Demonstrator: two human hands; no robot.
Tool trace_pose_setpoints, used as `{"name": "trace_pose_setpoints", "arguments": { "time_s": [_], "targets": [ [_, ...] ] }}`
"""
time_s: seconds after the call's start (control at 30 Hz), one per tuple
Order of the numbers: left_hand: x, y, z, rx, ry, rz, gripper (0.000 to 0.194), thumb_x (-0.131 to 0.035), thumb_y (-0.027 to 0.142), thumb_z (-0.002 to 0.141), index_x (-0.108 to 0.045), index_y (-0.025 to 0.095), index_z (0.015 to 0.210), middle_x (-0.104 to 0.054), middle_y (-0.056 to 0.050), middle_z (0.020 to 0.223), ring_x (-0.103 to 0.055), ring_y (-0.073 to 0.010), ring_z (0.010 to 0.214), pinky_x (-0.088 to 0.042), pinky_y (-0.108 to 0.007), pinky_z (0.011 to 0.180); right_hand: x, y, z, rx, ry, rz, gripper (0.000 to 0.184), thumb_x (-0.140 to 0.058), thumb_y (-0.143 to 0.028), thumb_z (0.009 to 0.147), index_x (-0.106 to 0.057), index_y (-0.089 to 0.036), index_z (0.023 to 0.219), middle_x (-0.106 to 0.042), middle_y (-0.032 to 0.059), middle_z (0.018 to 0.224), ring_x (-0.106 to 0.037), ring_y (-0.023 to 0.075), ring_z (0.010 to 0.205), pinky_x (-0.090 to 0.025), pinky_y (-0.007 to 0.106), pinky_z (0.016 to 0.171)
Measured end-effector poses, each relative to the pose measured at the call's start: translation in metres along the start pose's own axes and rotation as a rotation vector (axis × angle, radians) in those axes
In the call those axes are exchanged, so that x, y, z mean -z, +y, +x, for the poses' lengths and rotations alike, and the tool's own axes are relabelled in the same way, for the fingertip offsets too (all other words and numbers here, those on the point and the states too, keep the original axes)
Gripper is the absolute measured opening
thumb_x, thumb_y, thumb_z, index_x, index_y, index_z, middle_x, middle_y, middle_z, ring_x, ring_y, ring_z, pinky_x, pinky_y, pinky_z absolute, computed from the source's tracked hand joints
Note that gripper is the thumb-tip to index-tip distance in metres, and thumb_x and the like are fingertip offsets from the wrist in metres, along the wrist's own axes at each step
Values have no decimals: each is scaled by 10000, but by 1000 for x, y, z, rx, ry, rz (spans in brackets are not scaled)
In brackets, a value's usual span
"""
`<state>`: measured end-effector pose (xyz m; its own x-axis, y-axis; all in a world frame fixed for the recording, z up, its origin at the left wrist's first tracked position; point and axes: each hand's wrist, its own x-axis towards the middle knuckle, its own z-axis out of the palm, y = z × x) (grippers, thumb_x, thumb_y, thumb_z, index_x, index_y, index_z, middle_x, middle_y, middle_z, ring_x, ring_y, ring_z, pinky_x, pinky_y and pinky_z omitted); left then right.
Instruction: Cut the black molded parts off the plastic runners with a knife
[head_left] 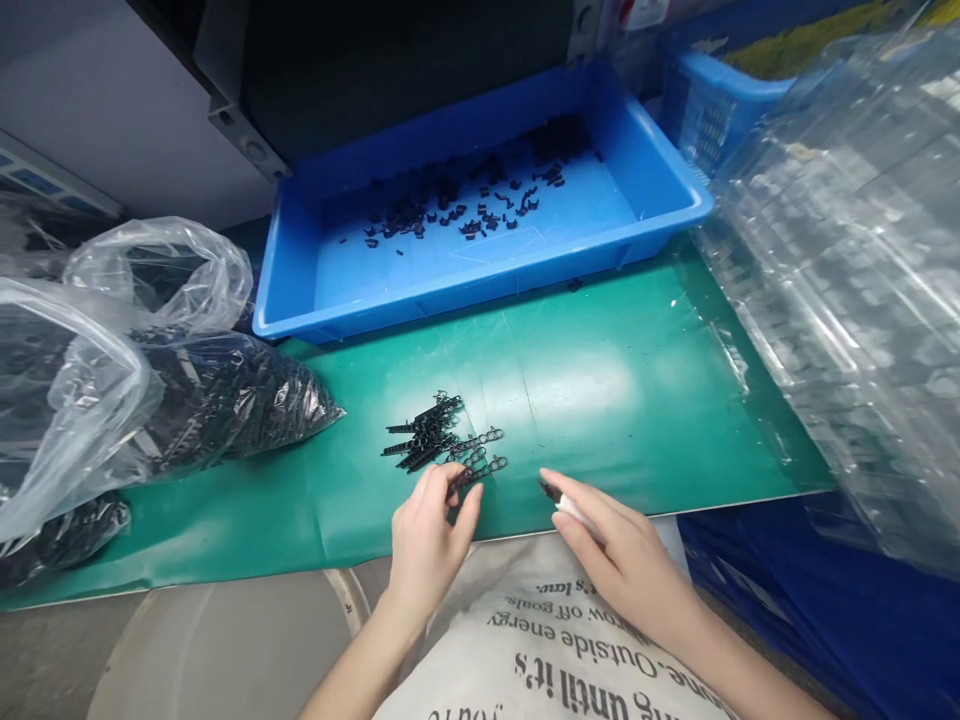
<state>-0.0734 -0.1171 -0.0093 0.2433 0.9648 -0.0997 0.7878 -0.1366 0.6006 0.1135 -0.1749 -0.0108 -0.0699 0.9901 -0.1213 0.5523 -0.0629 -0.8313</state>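
Observation:
A small pile of black plastic strips (424, 438) lies on the green table surface, several of them with rows of ring-like openings. At the near edge of this pile, my left hand (429, 530) curls its thumb and fingers around one black strip (491, 466), whose far end sticks out to the right. To the right, apart from the pile, my right hand (619, 540) pinches a small white piece with a dark tip (568, 504). The dark tip points up and left; its exact kind is too small to tell.
A blue tray (480, 290) with many small black pieces stands behind the pile. Clear plastic bags of black parts (225, 390) are at left. Stacked clear plastic trays (862, 300) lean at right, before a blue basket (720, 100). The table's front edge runs just below my hands.

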Motion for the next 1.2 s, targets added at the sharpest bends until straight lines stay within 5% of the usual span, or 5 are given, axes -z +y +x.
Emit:
{"name": "trace_pose_setpoints", "arguments": {
  "time_s": [0.27, 0.43, 0.7, 1.0, 1.2],
  "targets": [
    [-11, -7, 5, -196, -12, 376, 190, -423, 262, 864, -601, 210, 900, -629, -45, 799, -583, -154, 663, -357, -223, 518, -6, -3, 15, -156, 4, 139, 311, -435, -313, 839, -563, -178, 1088, -652, 104, 1049, -608, 260, 941, -500, 425, 758],
    [-4, 14, 3, -208, -70, 26, 72, -535, 262, 784, -591, 217, 780, -582, -26, 754, -530, -135, 628, -369, -225, 527, -3, -9, 25, -216, -27, 307, 170, -451, -280, 813, -581, -180, 859, -624, 12, 672, -573, 171, 620, -463, 300, 606],
    [2, 29, 11, 300, -541, -864, 185, -604, 296, 734, -501, 191, 847, -438, 63, 585, -396, -77, 520, -307, -186, 480, 8, -14, 29, -114, -105, 463, 198, -398, -302, 850, -505, -189, 728, -522, -25, 591, -495, 123, 534, -412, 234, 516],
    [-1, 29, 8, 374, -397, -983, 187, -668, 306, 691, -568, 171, 774, -496, 31, 698, -429, -76, 608, -340, -177, 538, 16, -11, 6, 94, -98, -28, 361, -281, -267, 929, -480, -175, 1215, -636, 78, 1058, -605, 218, 898, -492, 361, 710],
    [-1, 28, 7, 349, -425, -955, 154, -657, 286, 711, -555, 184, 767, -484, 41, 693, -428, -83, 647, -357, -190, 602, 14, -16, 5, 189, -33, -230, 384, -260, -255, 943, -528, -125, 1184, -660, 61, 871, -624, 210, 761, -467, 339, 580]
  ]
}}
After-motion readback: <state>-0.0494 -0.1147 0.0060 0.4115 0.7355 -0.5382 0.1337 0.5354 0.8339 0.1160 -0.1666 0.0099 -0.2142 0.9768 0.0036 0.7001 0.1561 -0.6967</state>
